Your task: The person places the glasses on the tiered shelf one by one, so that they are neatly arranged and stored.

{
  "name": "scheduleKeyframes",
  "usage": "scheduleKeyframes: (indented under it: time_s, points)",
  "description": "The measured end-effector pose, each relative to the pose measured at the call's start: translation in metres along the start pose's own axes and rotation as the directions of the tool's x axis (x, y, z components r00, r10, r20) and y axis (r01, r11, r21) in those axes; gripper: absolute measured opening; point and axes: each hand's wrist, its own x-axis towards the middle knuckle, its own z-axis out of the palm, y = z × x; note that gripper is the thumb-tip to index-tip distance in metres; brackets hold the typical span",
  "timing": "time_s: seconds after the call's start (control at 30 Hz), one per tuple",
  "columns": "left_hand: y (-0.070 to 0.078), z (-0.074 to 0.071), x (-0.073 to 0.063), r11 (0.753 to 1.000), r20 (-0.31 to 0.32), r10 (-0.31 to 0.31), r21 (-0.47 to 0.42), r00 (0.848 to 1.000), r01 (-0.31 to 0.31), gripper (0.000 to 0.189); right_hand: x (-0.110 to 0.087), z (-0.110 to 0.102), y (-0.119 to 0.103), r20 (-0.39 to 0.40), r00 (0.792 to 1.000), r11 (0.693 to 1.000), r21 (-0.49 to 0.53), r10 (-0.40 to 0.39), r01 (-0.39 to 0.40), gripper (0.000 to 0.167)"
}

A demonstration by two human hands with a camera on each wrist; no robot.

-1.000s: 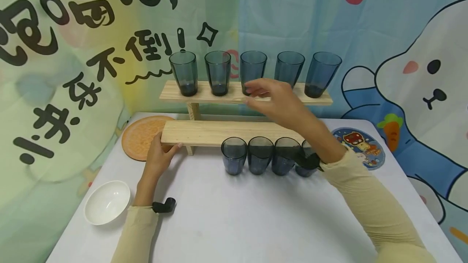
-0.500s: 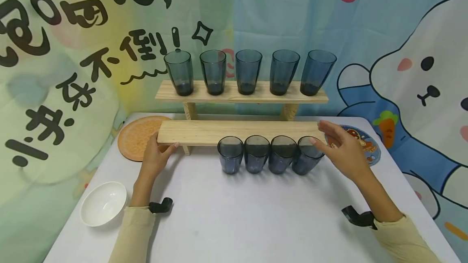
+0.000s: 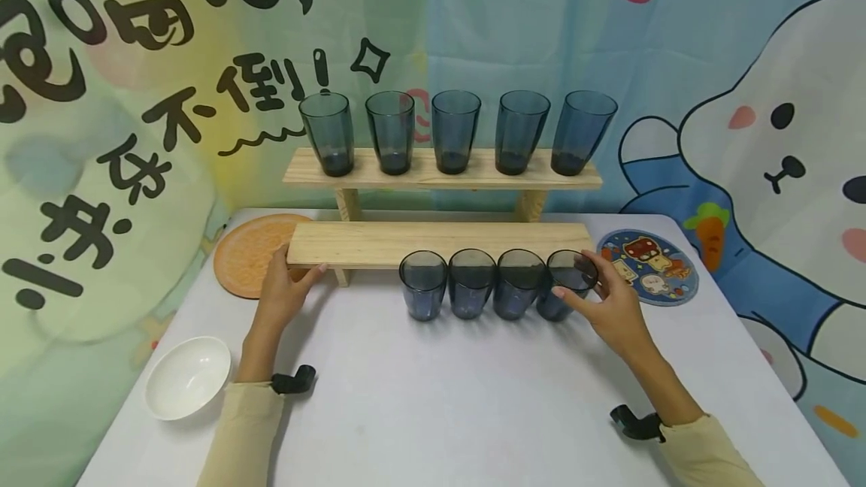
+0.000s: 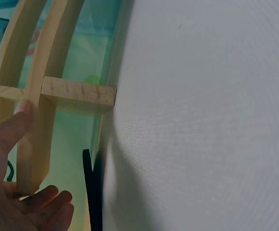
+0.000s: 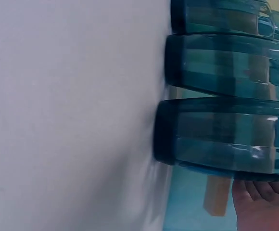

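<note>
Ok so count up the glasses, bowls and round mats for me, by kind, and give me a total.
Glasses: 9, with 5 on the upper shelf and 4 on the table
White bowl: 1
Round mats: 2, one orange, one blue
Total: 12

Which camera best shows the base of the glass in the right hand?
The right wrist view: the glass base appears large and unobstructed. The head view shows it smaller, from above; the left wrist view misses it.

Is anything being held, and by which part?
Left grip: the lower shelf, by its left end. Right grip: the rightmost front glass, near its rim.
</note>
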Motion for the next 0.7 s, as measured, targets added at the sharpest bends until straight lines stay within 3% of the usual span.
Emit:
scheduleKeyframes:
  time_s: [0.17,0.7]
  points:
    - [-0.0002,-0.0006,-0.0002,1.0,-0.014,-0.002,0.008,1.0,0.002,0.089,0.0008,0.0039,0.0058,0.014,1.0,0.998,0.053,-0.027,0.026,0.085]
    - [-0.002,0.0016,0.001,1.0,-0.001,-0.009,0.011,1.0,0.009,0.091,-0.0011,0.0037,0.0057,-0.016,0.999,0.998,0.028,-0.047,0.048,0.081]
